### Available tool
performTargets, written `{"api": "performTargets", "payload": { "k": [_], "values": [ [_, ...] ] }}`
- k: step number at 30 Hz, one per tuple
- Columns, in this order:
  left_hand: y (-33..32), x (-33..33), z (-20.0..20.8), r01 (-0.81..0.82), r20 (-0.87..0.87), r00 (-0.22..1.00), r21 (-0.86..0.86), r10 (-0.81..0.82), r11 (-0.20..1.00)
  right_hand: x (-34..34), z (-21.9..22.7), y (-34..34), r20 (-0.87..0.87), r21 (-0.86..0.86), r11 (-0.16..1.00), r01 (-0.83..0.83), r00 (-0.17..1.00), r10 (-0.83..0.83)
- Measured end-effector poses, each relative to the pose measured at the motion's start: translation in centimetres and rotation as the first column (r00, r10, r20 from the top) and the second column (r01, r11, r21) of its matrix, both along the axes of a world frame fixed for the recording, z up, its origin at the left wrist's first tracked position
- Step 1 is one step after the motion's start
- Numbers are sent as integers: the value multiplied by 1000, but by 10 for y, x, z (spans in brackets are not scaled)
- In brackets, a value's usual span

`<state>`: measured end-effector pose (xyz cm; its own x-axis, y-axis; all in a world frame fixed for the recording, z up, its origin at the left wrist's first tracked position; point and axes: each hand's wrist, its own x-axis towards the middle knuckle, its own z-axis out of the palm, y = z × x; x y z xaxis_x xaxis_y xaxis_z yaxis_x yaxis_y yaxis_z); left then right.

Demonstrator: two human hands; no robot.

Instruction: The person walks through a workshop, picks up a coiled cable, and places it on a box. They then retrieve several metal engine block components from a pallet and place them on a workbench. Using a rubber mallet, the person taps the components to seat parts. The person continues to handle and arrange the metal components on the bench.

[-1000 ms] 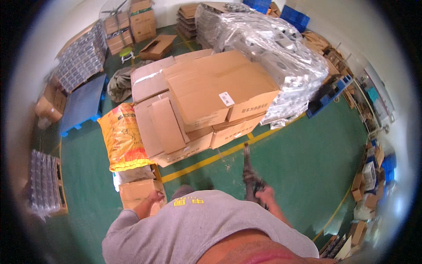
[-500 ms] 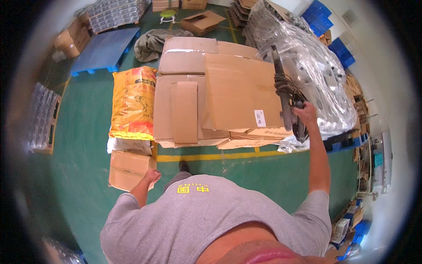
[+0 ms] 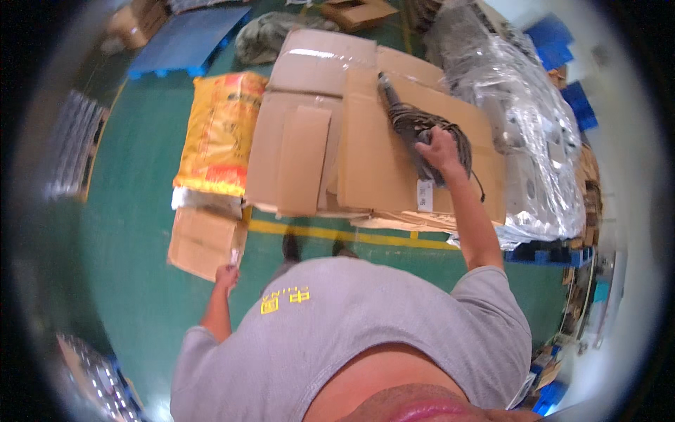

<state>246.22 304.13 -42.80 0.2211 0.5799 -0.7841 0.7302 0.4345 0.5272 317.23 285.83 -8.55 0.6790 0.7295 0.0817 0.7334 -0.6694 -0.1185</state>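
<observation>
My right hand (image 3: 440, 149) is closed around the handle of a long dark corded tool (image 3: 415, 151) with its black cable coiled about it. The tool is over the large flat cardboard sheet (image 3: 365, 158) on top of the stacked cartons; its narrow end slants to the far left. A loose cable end hangs near my wrist. My left hand (image 3: 226, 276) is low at my left side, fingers curled, close to the corner of a small cardboard box (image 3: 204, 239). Whether it holds anything cannot be made out.
A yellow-orange sack (image 3: 218, 137) lies left of the cartons (image 3: 320, 63). Plastic-wrapped goods (image 3: 527, 133) stand on a blue pallet (image 3: 548, 254) at the right. Farther off are another blue pallet (image 3: 186, 42), a grey-green cloth heap (image 3: 271, 35) and an open carton (image 3: 358, 13).
My right hand has carried the corded tool leftward from the right edge of the cardboard to over its middle. The tool now slants more. My left hand remains low, and the view has shifted.
</observation>
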Motion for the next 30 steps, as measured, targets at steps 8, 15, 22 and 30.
{"api": "performTargets", "payload": {
  "k": [8,15,22,30],
  "values": [
    [-124,42,36,-159,-57,985,23,161,987,34,70,-51,-534,209,977,-33,834,142],
    [-241,74,64,-183,1,983,39,183,982,47,34,-83,-222,568,820,-67,947,232],
    [-309,60,76,-284,-69,955,77,290,956,-12,24,-72,-243,727,683,-70,904,351],
    [-410,-8,59,-360,-124,908,255,399,897,-202,-49,-47,-918,320,943,-90,215,332]
  ]
}}
